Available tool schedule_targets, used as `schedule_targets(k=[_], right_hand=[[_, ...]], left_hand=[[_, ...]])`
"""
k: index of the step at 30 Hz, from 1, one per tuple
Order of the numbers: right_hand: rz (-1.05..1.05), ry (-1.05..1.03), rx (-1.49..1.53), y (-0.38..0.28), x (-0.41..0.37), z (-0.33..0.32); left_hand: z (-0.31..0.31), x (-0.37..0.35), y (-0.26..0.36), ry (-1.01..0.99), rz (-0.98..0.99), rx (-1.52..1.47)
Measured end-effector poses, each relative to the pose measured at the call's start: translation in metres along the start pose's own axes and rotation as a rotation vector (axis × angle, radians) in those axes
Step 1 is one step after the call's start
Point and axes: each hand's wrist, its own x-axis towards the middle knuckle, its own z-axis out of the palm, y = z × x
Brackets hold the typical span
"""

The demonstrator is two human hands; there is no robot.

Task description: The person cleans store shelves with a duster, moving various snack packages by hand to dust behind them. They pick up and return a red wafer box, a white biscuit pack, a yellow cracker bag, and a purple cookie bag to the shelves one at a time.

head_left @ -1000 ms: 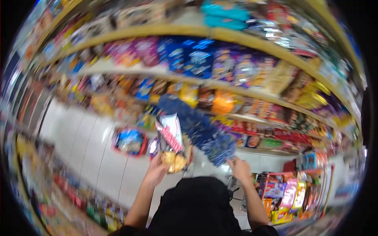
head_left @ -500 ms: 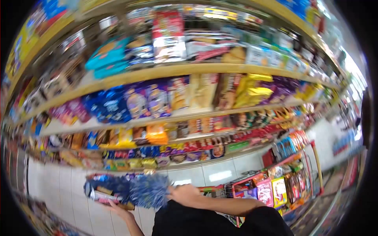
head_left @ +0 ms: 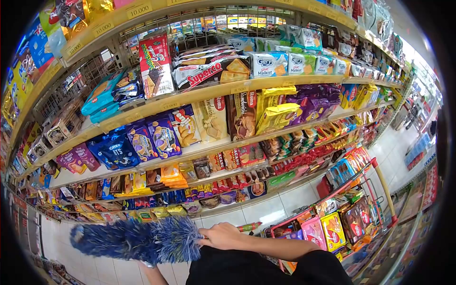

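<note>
A fluffy blue duster (head_left: 135,239) stretches across the lower left of the head view, over the floor. My right hand (head_left: 225,236) is closed around its handle, and a green and red handle end (head_left: 249,227) sticks out past the fist. Beneath the duster's fibres, my left hand (head_left: 149,267) is mostly covered; only the wrist and a pale patch at its edge show. Its fingers, and anything in them, are hidden.
A store shelf (head_left: 190,154) with several tiers of biscuit and snack packs curves in front of me. To my right stands a red-framed cart (head_left: 375,164) filled with packs, including a yellow pack (head_left: 333,231). White floor tiles (head_left: 90,259) lie below.
The duster has shifted left and now covers my left hand and the packs seen beside it before. My view has tilted, and the blurred shelves have become sharp.
</note>
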Motion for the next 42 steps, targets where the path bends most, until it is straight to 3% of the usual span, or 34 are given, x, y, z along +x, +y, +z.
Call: schedule_targets(k=[5,7,9,10,12,16,18,19,21,22,24,27,28,31,34,37,39,40,42], right_hand=[[0.178,0.037,-0.058,0.024,0.005,0.011],[0.288,0.017,-0.038,0.032,-0.001,0.004],[0.262,0.076,-0.015,0.031,-0.016,-0.002],[0.231,0.065,-0.004,0.028,-0.026,0.000],[0.132,0.072,-0.033,0.023,-0.034,0.002],[0.114,0.132,-0.199,0.018,-0.038,0.000],[0.143,0.214,-0.129,0.014,-0.032,-0.002],[0.161,0.253,-0.091,0.012,-0.030,-0.004],[0.148,0.196,-0.107,0.011,-0.027,-0.006],[0.124,0.174,-0.114,0.013,-0.025,-0.004],[0.068,0.162,-0.212,0.018,-0.023,0.002],[0.115,0.087,-0.118,0.019,-0.025,-0.003],[0.132,0.074,-0.126,0.022,-0.027,-0.005],[0.184,0.056,-0.139,0.043,-0.035,-0.008],[0.273,0.083,-0.138,0.059,-0.027,0.003],[0.206,0.035,-0.206,0.055,-0.008,0.019],[0.121,-0.096,-0.233,0.028,0.007,0.029],[0.071,-0.166,-0.246,0.017,0.014,0.038],[0.009,-0.260,-0.220,-0.001,0.031,0.059]], left_hand=[[0.014,-0.003,-0.043,0.167,0.090,0.022],[0.016,-0.006,-0.051,0.164,0.108,0.020],[0.007,-0.010,-0.059,0.130,0.158,0.022],[0.024,-0.010,-0.053,0.272,-0.107,-0.118],[0.013,-0.019,-0.032,0.404,-0.307,-0.281],[0.005,-0.027,-0.030,0.273,-0.298,-0.200],[0.030,-0.004,-0.035,0.381,-0.195,-0.190],[0.037,-0.005,-0.027,0.366,-0.213,-0.327],[0.031,-0.004,-0.035,0.373,-0.200,-0.369],[0.030,-0.013,-0.028,0.133,-0.228,-0.440],[0.040,-0.021,-0.021,0.262,-0.225,-0.306],[0.016,-0.010,-0.018,0.393,-0.045,-0.300],[0.037,-0.016,0.009,0.532,-0.089,-0.319],[0.007,-0.024,0.034,0.365,0.057,-0.352],[-0.015,-0.039,0.045,0.540,0.173,-0.417],[-0.035,-0.061,0.047,0.575,0.157,-0.473],[-0.051,-0.065,0.035,0.538,0.250,-0.400],[-0.065,-0.064,0.027,0.686,0.276,-0.370],[-0.090,-0.064,0.024,0.756,0.347,-0.234]])
